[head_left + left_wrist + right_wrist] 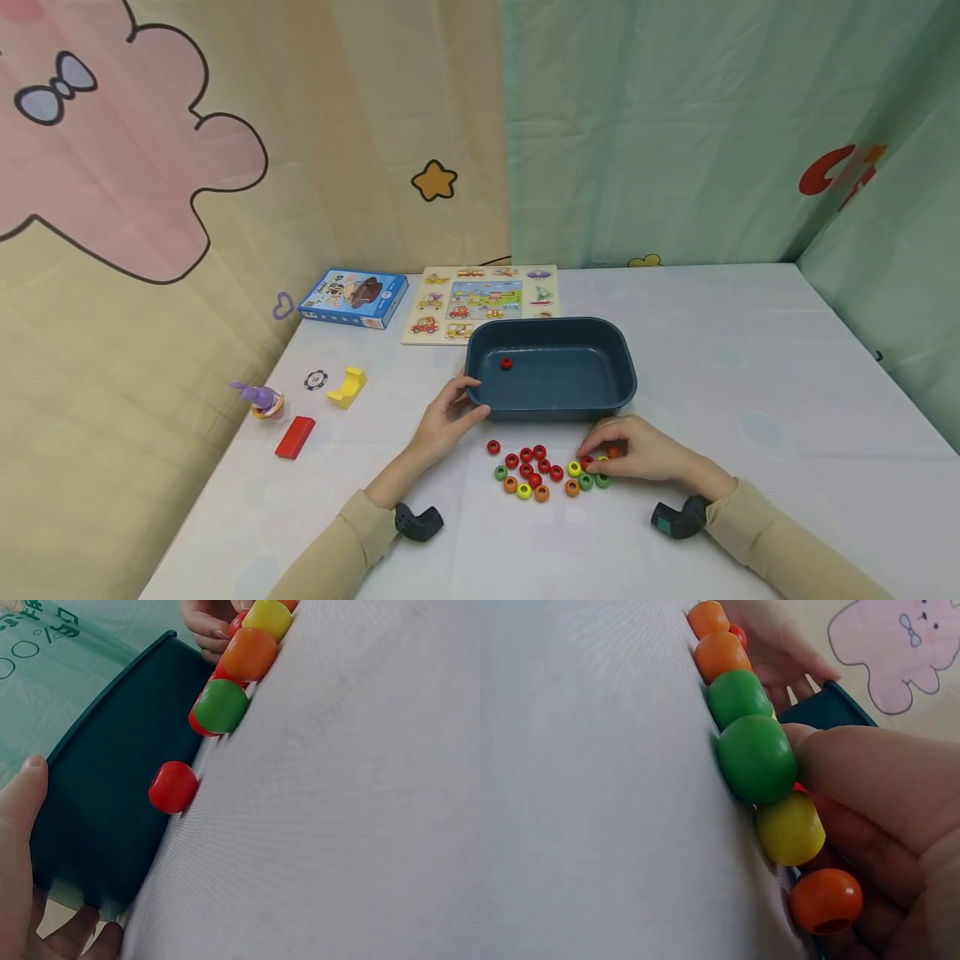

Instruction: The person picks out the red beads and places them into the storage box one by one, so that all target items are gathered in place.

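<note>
A dark blue tub (553, 414) stands at mid-table with one red bead (506, 364) inside. My left hand (444, 423) holds the tub's front left corner, thumb (22, 795) against the outer front wall and other fingers round its end. In front of the tub lies a spread of wooden beads, red, orange, yellow and green (221, 706). At the right end of this group, my right hand (636, 447) pinches a red bead (587, 462) between thumb and fingers, low among its neighbours. Green (757, 759), yellow (790, 828) and orange (826, 901) beads sit beside those fingers, partly hiding the red one.
Behind the tub lies a wooden picture puzzle board (420, 330), with a blue box (352, 297) to its left. On the left side are a yellow curved block (348, 388), a red block (296, 437), a round chip (316, 380) and a purple figurine (260, 398).
</note>
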`<act>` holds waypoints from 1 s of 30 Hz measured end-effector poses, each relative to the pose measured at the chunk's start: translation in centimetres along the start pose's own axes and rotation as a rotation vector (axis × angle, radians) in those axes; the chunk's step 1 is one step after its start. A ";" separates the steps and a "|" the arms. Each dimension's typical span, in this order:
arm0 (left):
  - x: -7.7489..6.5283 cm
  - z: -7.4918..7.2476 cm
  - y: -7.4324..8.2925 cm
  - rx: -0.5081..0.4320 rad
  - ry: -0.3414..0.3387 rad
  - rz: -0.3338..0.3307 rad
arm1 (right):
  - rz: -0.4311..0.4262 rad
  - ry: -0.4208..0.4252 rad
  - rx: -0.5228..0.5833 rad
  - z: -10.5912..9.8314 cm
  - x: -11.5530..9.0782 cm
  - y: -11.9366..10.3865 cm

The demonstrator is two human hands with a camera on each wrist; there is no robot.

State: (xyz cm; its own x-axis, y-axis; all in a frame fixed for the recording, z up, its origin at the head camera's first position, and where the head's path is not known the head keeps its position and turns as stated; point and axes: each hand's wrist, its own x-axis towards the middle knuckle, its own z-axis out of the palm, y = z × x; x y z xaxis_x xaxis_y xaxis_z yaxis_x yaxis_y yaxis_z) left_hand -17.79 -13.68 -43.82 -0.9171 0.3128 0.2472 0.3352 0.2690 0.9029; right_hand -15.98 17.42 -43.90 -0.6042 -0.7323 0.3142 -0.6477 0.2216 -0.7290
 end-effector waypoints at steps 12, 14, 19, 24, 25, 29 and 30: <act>0.1 0.0 -0.1 -0.001 -0.001 0.006 | 0.034 0.040 -0.150 -0.1 0.0 0.2; 0.1 0.1 0.0 -0.002 -0.004 0.008 | -0.040 0.047 -0.173 -0.9 0.8 -1.3; 0.2 0.0 0.2 0.008 0.004 0.007 | -0.166 0.064 -0.173 -4.0 4.8 -3.6; 0.2 0.0 0.1 0.005 0.007 -0.012 | 0.001 0.026 -0.120 -6.7 10.2 -2.3; 0.2 0.0 0.0 0.003 0.008 -0.013 | 0.050 0.023 -0.105 -6.9 11.2 -1.6; 0.0 0.1 -0.2 -0.004 0.003 -0.026 | 0.213 0.002 -0.043 -6.4 14.1 1.9; -0.1 0.2 -0.2 -0.008 0.002 -0.027 | 0.240 -0.010 -0.034 -6.1 14.5 2.8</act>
State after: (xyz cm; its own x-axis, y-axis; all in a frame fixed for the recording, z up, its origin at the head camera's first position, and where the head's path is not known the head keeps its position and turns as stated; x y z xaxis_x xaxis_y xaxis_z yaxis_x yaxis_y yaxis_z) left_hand -17.74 -13.63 -44.13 -0.9263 0.3035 0.2234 0.3085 0.2702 0.9121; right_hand -29.35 11.36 -37.69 -0.7380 -0.6624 0.1286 -0.5016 0.4110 -0.7613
